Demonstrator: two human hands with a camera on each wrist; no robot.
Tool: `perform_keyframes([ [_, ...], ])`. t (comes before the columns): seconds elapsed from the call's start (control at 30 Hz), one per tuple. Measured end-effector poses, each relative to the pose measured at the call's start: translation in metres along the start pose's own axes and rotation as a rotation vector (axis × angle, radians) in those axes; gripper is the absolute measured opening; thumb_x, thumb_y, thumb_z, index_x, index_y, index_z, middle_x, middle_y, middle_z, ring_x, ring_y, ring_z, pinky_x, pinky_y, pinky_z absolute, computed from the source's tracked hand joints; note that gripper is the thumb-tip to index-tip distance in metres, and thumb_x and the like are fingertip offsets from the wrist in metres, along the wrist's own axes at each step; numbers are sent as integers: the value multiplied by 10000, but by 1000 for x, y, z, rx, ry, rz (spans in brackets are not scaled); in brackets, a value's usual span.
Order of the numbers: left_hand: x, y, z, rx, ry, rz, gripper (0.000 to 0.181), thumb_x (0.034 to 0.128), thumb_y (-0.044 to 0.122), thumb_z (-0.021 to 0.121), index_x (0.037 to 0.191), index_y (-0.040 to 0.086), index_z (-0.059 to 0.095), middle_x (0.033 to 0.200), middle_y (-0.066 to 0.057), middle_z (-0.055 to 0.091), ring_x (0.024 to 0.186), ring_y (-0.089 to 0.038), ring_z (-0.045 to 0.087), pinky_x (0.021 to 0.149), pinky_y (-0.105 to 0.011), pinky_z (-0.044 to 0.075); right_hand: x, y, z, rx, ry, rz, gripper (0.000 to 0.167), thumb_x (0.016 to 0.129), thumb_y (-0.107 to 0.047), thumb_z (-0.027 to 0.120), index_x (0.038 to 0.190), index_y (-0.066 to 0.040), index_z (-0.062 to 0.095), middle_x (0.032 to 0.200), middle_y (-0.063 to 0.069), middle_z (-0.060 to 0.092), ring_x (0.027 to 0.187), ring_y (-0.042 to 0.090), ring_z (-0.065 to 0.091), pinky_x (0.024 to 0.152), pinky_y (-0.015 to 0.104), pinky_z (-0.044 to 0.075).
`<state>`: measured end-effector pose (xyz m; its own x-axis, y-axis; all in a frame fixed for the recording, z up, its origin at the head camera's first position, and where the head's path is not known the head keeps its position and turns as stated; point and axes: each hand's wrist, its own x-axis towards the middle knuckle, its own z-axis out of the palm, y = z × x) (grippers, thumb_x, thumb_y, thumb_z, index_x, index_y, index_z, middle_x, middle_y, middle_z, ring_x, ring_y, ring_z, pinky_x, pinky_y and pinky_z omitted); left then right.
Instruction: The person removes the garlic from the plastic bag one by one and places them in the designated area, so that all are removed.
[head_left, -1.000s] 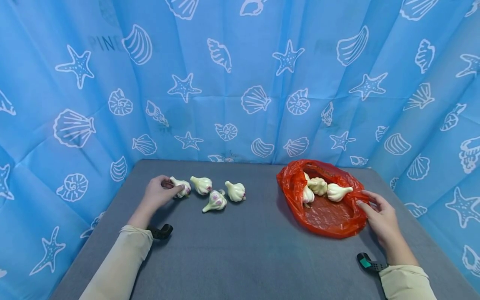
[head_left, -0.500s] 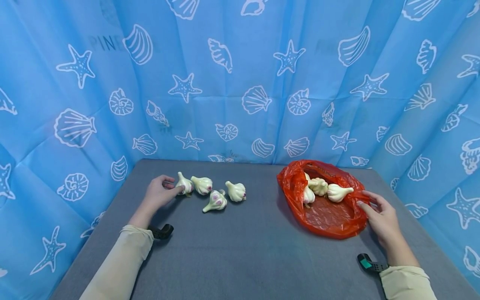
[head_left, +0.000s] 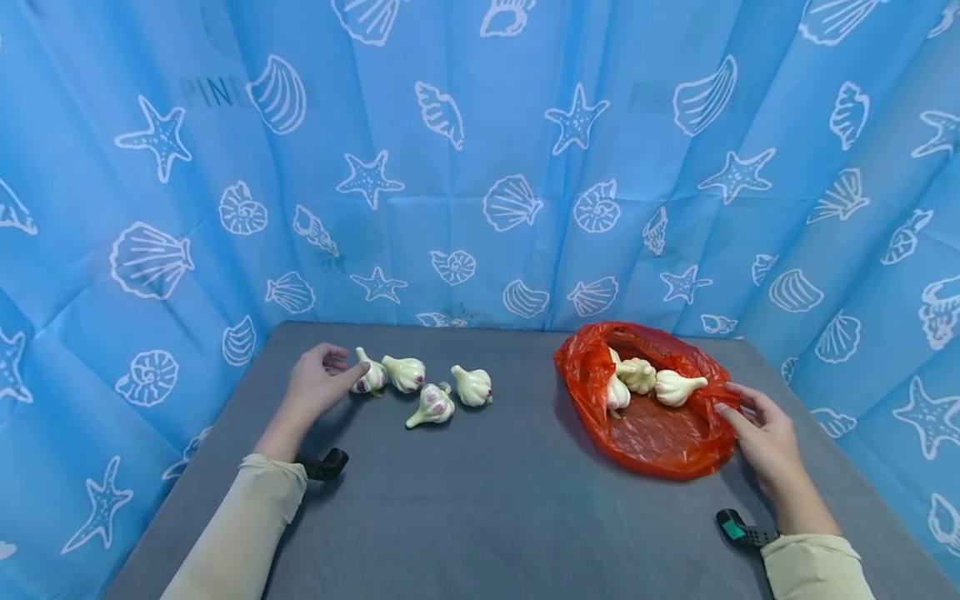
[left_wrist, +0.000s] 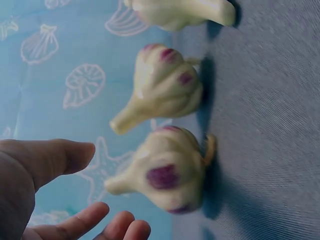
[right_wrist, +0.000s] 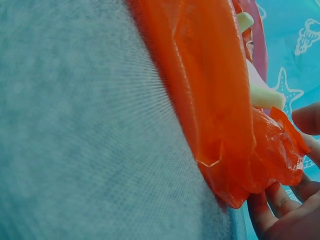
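Observation:
My left hand (head_left: 313, 385) is at the far left, with thumb and fingers spread apart. Just beside it a white garlic bulb (head_left: 372, 380) with purple patches stands with its stem up. In the left wrist view that bulb (left_wrist: 167, 175) sits beyond the fingertips, a gap showing between thumb and fingers. More bulbs lie to its right: one (head_left: 406, 374) close by, one (head_left: 432, 406) nearer, one (head_left: 472, 386) further right. My right hand (head_left: 774, 437) holds the right edge of a red plastic bag (head_left: 660, 463); its mouth gapes, and several bulbs (head_left: 678, 387) lie inside.
A grey cloth-covered table (head_left: 480, 508) lies under everything. Blue curtains (head_left: 480, 150) printed with white shells and starfish hang behind it and along both sides. Dark straps (head_left: 326, 465) sit at both wrists.
The leftmost garlic bulb, earlier tilted in my left fingers, has been turned stem-up and let go. My left hand has drawn slightly away from it. The right hand and bag stay put.

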<state>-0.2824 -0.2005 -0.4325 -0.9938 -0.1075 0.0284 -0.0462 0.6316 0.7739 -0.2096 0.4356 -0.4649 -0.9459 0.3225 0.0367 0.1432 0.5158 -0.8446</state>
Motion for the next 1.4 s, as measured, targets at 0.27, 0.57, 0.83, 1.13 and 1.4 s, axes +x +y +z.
perform_keyframes([
  [0.27, -11, 25, -2, -28, 84, 147, 569, 994, 449, 721, 1365, 31, 616, 1334, -225, 657, 1200, -390, 661, 997, -543, 558, 0, 2, -2, -5, -5, 10, 684, 1094, -432, 554, 1618, -29, 380, 1627, 305, 347, 1034, -57, 455, 726, 115, 570],
  [0.57, -21, 70, 2, -77, 46, 252, 548, 988, 457, 732, 1365, 73, 625, 1288, -163, 663, 1191, -374, 656, 999, -513, 551, 0, -1, -2, -7, -2, 11, 690, 1093, -441, 553, 1618, -27, 380, 1625, 310, 351, 1035, -57, 459, 727, 116, 570],
  [0.83, -32, 107, 12, -180, -8, 355, 466, 976, 382, 768, 1331, 104, 649, 1240, -114, 680, 1159, -303, 667, 984, -468, 577, -1, -2, -3, 0, -14, 2, 682, 1096, -431, 550, 1612, -18, 382, 1620, 304, 349, 989, -125, 446, 735, 127, 581],
  [1.13, -43, 141, 35, -251, -129, 407, 407, 964, 383, 781, 1283, 153, 674, 1225, -50, 689, 1157, -273, 679, 988, -442, 586, -2, -3, -3, -16, -6, 18, 689, 1097, -433, 547, 1614, -12, 374, 1620, 302, 356, 1007, -71, 456, 728, 138, 586],
  [1.4, -52, 171, 61, -318, -236, 466, 382, 963, 397, 779, 1269, 189, 686, 1217, -11, 698, 1131, -231, 688, 970, -422, 593, -2, -2, -2, -20, -2, 4, 686, 1094, -425, 554, 1609, -5, 383, 1580, 286, 405, 981, -85, 470, 727, 142, 585],
])
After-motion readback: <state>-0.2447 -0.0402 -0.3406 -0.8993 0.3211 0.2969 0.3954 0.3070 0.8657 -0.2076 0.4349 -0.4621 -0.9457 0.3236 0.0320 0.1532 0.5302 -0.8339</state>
